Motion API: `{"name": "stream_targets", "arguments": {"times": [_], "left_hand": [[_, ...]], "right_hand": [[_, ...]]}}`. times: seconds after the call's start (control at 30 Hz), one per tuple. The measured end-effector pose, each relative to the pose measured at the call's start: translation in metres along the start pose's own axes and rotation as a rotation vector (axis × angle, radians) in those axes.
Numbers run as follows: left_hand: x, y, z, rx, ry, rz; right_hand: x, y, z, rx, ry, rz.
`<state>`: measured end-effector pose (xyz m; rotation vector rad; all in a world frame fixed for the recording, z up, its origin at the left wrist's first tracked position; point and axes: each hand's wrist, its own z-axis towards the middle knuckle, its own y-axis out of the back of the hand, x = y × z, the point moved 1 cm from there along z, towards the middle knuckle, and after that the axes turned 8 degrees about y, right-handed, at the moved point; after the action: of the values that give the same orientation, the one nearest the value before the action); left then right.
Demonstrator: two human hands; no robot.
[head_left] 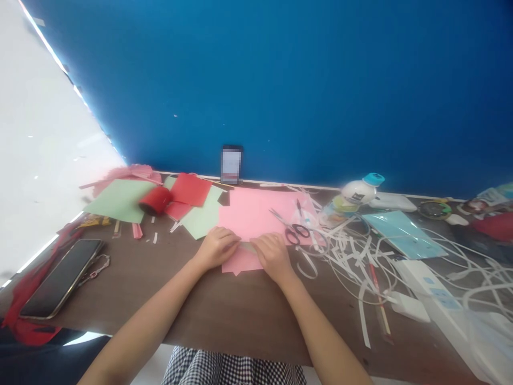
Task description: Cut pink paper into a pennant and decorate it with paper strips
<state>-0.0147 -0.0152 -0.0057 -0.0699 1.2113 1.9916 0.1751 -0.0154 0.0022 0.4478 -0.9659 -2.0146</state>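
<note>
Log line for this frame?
left hand: pressing pink paper | right hand: pressing pink paper | scissors: on paper, right of hands

A craft desk in an office-like room: a brown table [224,315] set against a plain blue wall [280,80]. Pink paper [256,214] lies mid-frame, a green sheet [120,200] and a red sheet [191,189] at centre left, with scissors [294,232] nearby. White paper strips [352,251] lie at right and a power strip [433,283] at lower right.
</note>
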Motion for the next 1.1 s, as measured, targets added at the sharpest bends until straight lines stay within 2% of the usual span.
{"name": "stream_targets", "arguments": {"times": [0.13,0.57,0.7,0.87,0.97,1.1], "left_hand": [[-0.001,0.001,0.000,0.012,-0.021,0.071],[0.004,0.002,0.001,0.037,-0.015,0.019],[0.012,0.007,0.001,-0.016,0.025,-0.011],[0.019,0.013,0.000,-0.119,0.163,-0.045],[0.012,0.011,0.001,-0.142,0.149,-0.057],[0.003,0.003,0.001,-0.083,0.051,-0.057]], "right_hand": [[-0.005,-0.002,-0.003,0.036,0.010,0.014],[-0.012,0.001,-0.005,0.061,-0.001,0.095],[-0.023,0.008,-0.009,0.021,-0.050,0.069],[-0.040,0.017,-0.015,-0.077,-0.172,0.021],[-0.035,0.013,-0.014,-0.049,-0.135,0.039],[-0.018,0.003,-0.009,0.025,-0.051,0.107]]}}
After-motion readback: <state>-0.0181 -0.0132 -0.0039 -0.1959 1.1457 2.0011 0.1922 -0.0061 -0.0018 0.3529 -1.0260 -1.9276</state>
